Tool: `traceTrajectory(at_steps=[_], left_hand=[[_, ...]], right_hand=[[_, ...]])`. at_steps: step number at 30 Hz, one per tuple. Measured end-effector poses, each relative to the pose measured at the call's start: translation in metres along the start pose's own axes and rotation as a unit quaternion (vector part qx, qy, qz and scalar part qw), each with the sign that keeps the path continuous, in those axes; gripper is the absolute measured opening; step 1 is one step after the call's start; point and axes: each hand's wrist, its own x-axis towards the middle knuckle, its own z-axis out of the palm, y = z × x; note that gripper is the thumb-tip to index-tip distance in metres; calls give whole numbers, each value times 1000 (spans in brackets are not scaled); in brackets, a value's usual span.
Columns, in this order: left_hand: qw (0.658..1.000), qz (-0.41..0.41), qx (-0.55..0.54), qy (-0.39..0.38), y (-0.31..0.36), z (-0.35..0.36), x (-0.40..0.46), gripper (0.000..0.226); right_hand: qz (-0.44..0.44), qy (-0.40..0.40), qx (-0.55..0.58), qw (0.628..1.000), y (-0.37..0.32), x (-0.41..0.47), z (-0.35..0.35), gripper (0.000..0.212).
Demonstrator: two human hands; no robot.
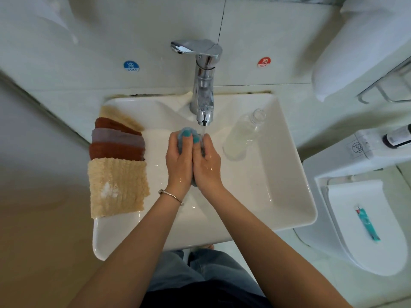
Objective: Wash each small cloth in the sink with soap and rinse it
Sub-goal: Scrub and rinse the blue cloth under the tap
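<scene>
Left hand (179,162) and right hand (206,163) pressed together, clamped on blue cloth (188,132), held under running faucet (203,85) over white sink (289,174), folded cloths (117,161) on sink's left rim

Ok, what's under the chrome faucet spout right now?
A bunched teal-blue cloth, squeezed between the left hand and right hand, with water running onto it. The hands cover most of the cloth and the white sink floor beneath.

White rectangular ceramic sink (287,181); chrome metal tap (203,85); blue-grey bunched cloth (188,131); beige textured cloths (116,187), rust-brown folded cloths (115,151) and a grey-mauve folded cloth (117,136); round blue sticker (131,66); round red sticker (264,62); teal tube (368,224).
</scene>
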Motion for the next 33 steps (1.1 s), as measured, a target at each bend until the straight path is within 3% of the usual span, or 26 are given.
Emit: traceTrajectory(at_steps=[7, 11, 18, 21, 24, 27, 30, 33], left_hand=[[998, -47, -28, 44, 1, 7, 13, 27], [996, -60, -12, 57, -1, 11, 20, 33], [998, -55, 34, 9, 5, 5, 17, 39], [994, -82, 32, -64, 5, -6, 12, 26], [996, -74, 19, -45, 2, -17, 14, 14], [998, -55, -11, -17, 0, -21, 20, 11], [999, -41, 14, -26, -5, -26, 21, 12], [998, -38, 40, -20, -13, -32, 19, 11]], right_hand=[[77, 3, -53, 996, 1, 18, 6, 44], [55, -13, -103, 993, 0, 29, 9, 41], [69, -2, 4, 998, 1, 20, -3, 41], [56, -18, 44, 997, -8, 20, -13, 24], [66, -65, 90, 992, -7, 20, -23, 7], [48, -105, 7, 993, 2, 18, -36, 6], [29, -93, -45, 994, 4, 19, -46, 21], [7, -75, -83, 994, 5, 21, -44, 20]])
